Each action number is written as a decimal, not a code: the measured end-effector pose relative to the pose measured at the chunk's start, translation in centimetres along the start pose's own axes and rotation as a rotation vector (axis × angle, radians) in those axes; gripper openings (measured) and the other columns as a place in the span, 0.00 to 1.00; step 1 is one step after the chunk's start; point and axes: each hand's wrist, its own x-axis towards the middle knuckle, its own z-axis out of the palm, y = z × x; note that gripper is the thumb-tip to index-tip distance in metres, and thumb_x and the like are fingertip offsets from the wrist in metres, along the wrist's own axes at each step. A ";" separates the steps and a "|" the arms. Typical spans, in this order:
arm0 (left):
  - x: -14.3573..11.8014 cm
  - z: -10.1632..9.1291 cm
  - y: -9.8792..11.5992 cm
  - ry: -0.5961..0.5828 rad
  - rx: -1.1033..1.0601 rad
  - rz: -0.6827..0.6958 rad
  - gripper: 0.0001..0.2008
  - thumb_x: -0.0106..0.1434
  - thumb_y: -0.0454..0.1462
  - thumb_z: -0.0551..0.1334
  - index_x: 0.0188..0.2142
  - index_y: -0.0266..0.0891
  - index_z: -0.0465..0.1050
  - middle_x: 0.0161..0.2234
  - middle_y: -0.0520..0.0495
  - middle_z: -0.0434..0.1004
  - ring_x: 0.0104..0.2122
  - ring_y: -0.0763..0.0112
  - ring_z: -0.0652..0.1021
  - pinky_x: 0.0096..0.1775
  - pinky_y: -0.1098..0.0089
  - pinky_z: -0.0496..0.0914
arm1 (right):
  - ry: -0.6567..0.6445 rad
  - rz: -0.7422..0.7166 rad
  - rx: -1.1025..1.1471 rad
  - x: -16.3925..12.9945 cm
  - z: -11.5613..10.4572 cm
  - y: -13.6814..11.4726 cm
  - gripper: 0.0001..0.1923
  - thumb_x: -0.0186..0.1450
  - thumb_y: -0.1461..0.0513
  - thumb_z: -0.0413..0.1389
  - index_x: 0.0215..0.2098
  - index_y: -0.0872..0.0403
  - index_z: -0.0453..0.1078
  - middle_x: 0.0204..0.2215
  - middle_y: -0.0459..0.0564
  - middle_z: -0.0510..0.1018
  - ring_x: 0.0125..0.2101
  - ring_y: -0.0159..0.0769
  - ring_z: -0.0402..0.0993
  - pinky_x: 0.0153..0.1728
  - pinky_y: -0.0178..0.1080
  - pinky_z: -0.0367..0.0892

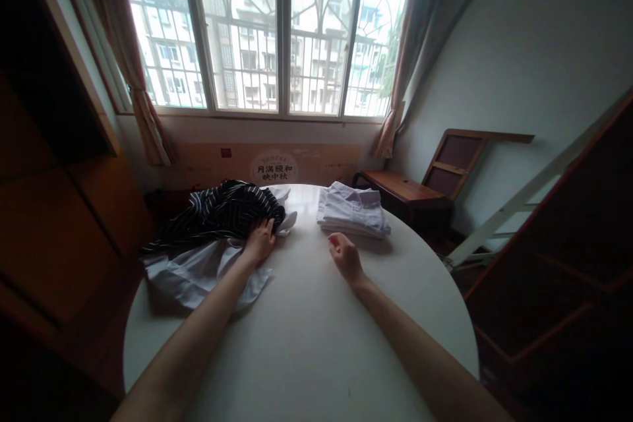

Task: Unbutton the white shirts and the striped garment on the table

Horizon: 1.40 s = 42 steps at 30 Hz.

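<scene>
A heap of clothes lies on the left of the round white table (316,356). On top of it is a black garment with white stripes (232,208), crumpled; white cloth (192,273) spreads out under it. My left hand (260,241) rests against the heap's right edge, its fingers stretched out on the striped garment. To the right, folded light-coloured shirts (352,208) form a neat stack with a collar showing on top. Just in front of that stack, my right hand (345,257) is held with curled fingers, and I see nothing in it.
A wooden chair (405,186) stands beyond the table's right side. Farther right are a pale metal frame (499,217) and a large dark wooden panel (568,264) leaning at a slant. A wooden cabinet (74,237) is on the left. Barred windows (242,33) and tied curtains (138,99) are behind.
</scene>
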 end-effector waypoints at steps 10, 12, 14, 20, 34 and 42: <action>-1.7 -3.1 1.4 0.173 -0.059 -0.099 0.24 0.56 0.32 0.54 0.53 0.39 0.58 0.47 0.40 0.67 0.49 0.58 0.66 0.50 0.62 0.59 | 0.272 0.041 -0.571 3.7 -1.4 3.2 0.27 0.57 0.66 0.48 0.55 0.57 0.55 0.56 0.59 0.57 0.56 0.48 0.47 0.52 0.52 0.45; -1.4 -4.6 1.5 0.171 0.034 -0.178 0.23 0.56 0.37 0.55 0.53 0.38 0.59 0.46 0.38 0.66 0.47 0.55 0.67 0.48 0.61 0.61 | 0.239 0.132 -0.595 4.2 -1.2 3.9 0.25 0.56 0.68 0.48 0.53 0.56 0.60 0.55 0.57 0.60 0.55 0.48 0.50 0.52 0.51 0.45; -0.8 -6.6 0.7 0.049 0.079 -0.249 0.25 0.54 0.44 0.57 0.50 0.36 0.61 0.44 0.36 0.67 0.45 0.53 0.69 0.44 0.62 0.64 | 0.231 0.187 -0.584 4.5 -1.1 4.5 0.23 0.58 0.70 0.45 0.51 0.55 0.63 0.53 0.56 0.64 0.53 0.46 0.53 0.51 0.49 0.47; 0.1 -10.5 -3.7 -0.485 -0.062 -0.171 0.38 0.30 0.42 0.71 0.45 0.36 0.68 0.48 0.38 0.69 0.45 0.53 0.70 0.40 0.68 0.67 | 0.216 0.230 -0.502 4.7 -1.2 5.2 0.21 0.61 0.67 0.42 0.50 0.53 0.65 0.52 0.52 0.66 0.53 0.42 0.55 0.50 0.47 0.50; -0.4 -4.4 -3.6 -0.331 -0.030 -0.179 0.06 0.47 0.29 0.60 0.27 0.36 0.72 0.31 0.41 0.76 0.33 0.60 0.76 0.32 0.70 0.67 | 0.585 0.425 -0.156 4.0 -3.7 4.1 0.24 0.65 0.58 0.30 0.51 0.58 0.57 0.49 0.61 0.66 0.49 0.46 0.62 0.45 0.42 0.57; -2.2 -2.2 -1.5 -0.054 -0.064 -0.201 0.09 0.60 0.32 0.50 0.37 0.37 0.67 0.39 0.42 0.72 0.37 0.65 0.74 0.37 0.70 0.65 | 0.162 -0.054 -0.411 1.7 -1.1 -0.5 0.12 0.62 0.58 0.44 0.37 0.56 0.65 0.37 0.57 0.71 0.42 0.43 0.65 0.44 0.41 0.58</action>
